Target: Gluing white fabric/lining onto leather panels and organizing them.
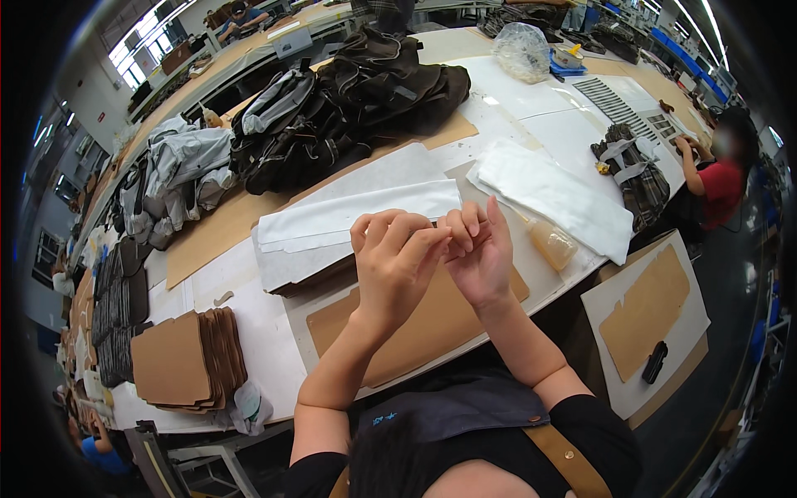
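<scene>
My left hand [392,264] and my right hand [481,261] are raised over the table in front of me, their fingertips meeting. The left thumb and forefinger are pinched together. On the right hand the fingers curl in toward the left fingertips, while the thumb points up. Whatever lies between the fingers is too small or hidden to make out. Just beyond the hands, folded white cloth [349,217] rests on a stack of pale sheets [282,270]. Beneath my hands and forearms is a brown board [448,328].
To the right lie a bottle of amber liquid [552,245] and white padded cloth [556,195]. Brown panels [172,363] are stacked at the left. Dark bags [357,100] pile up at the back. A person in red [721,191] works at the far right.
</scene>
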### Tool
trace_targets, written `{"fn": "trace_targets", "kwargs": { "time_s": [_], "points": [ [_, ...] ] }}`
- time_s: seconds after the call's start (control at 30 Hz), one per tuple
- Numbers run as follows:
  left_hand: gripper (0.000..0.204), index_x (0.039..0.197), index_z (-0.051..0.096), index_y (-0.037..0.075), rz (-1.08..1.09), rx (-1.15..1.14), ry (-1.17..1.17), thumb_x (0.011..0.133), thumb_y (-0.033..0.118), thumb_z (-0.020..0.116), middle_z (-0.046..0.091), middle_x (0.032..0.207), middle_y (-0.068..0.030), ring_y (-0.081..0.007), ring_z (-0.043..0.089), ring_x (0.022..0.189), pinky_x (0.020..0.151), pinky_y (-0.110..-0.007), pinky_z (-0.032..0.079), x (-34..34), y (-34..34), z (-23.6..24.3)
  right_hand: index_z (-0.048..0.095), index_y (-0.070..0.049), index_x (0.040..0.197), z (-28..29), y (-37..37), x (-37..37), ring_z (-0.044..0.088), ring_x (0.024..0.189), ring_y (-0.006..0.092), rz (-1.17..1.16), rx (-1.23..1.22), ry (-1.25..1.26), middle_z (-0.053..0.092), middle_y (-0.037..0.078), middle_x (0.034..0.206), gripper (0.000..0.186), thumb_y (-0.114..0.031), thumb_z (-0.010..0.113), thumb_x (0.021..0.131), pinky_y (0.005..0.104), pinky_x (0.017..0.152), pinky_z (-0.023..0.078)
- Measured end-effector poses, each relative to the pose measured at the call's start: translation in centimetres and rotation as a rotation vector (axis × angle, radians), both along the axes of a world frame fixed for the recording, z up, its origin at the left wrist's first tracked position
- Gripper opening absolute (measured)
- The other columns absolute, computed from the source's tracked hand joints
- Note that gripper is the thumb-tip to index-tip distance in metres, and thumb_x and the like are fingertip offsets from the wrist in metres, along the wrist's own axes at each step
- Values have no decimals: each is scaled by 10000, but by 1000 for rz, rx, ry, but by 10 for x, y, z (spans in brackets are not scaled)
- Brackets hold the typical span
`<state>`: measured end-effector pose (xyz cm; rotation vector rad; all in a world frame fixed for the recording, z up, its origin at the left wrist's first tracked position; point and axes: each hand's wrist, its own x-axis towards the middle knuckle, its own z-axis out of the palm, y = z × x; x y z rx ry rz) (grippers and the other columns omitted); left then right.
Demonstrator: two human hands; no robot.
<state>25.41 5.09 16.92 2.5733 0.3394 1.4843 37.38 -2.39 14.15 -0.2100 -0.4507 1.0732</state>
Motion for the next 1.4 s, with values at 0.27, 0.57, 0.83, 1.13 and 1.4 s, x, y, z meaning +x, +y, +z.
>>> {"fn": "trace_targets", "kwargs": {
  "time_s": [0.27,0.57,0.83,1.13,1.4],
  "points": [
    [168,825,661,153,28,168,96,713,92,770,603,859,33,-184,562,900,904,-371,329,-2,4,13,414,-100,738,-1,-1,-5,408,692,148,-135,-18,-129,414,21,692,467,-392,290,1081,291,723,406],
    [154,787,612,152,28,254,224,731,111,750,568,873,26,-189,539,943,942,-393,326,-2,14,15,422,-94,748,-5,0,-10,433,714,150,-169,-64,-156,428,25,715,445,-360,301,1083,295,746,412],
    [173,803,617,143,1,152,223,714,77,750,586,891,16,-211,545,963,975,-421,333,-5,13,20,417,-97,746,-5,1,-10,424,699,140,-99,-64,-112,431,26,713,445,-361,301,1084,286,731,413],
    [183,880,627,146,-100,51,127,757,133,762,601,921,13,-212,551,992,1027,-439,290,-3,12,14,427,-90,743,-7,-1,-8,468,707,164,-86,-60,-50,469,45,723,461,-376,303,1082,287,734,431],
    [202,864,658,140,-119,-41,66,731,183,803,596,896,-4,-232,539,983,1021,-454,295,10,0,9,448,-97,746,-2,-4,-10,554,811,183,-110,-78,-90,509,44,753,468,-392,304,1079,266,750,453]
  ]
}}
